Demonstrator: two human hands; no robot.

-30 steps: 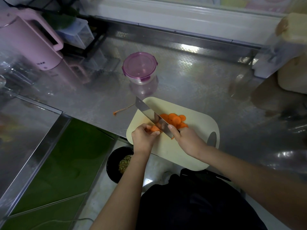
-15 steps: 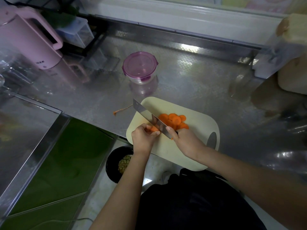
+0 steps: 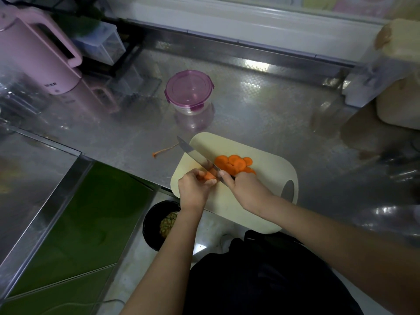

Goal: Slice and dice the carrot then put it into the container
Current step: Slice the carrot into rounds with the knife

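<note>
A cream cutting board (image 3: 268, 178) lies on the steel counter. My left hand (image 3: 193, 189) pinches the short remaining carrot stub (image 3: 208, 175) at the board's left side. My right hand (image 3: 245, 189) grips the handle of a knife (image 3: 193, 153), forefinger along the blade, which rests against the stub. Behind the blade lies a pile of round carrot slices (image 3: 234, 163). A round clear container with a purple lid (image 3: 189, 92), closed, stands on the counter behind the board.
A pink electric kettle (image 3: 38, 55) stands at the far left. A carrot tail scrap (image 3: 163, 152) lies left of the board. A black bin (image 3: 159, 223) sits on the floor below the counter edge. A cream jar (image 3: 400, 76) is at the right.
The knife has come down and shifted slightly left along the stub between cuts. Both hands stay in place on the board.
</note>
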